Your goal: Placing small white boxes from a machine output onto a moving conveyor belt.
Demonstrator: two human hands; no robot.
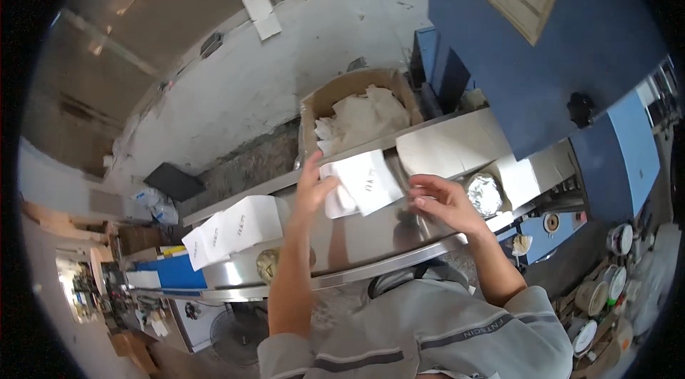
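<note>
White paper pieces with dark handwritten marks are seen between the two hands, over the bench's middle. The upper piece's long axis is slanted from far left to near right. The left edge is met by the thumb of the left hand; whether the paper is pinched cannot be told, the fingers being partly hidden. The right hand is held just beyond the right edge, thumb and fingers slightly parted, nothing seen between them. The left is the nearer hand.

Below, a shiny stainless-steel bench is noted, its near edge curved by the lens. Farther left, marked white sheets are laid out; to the right, a crumpled silver-foil bundle is placed. On the far side, an open brown cardboard box is filled with pale crumpled material. The right is bounded by a large blue metal cabinet; the far side, by a stained white wall.
</note>
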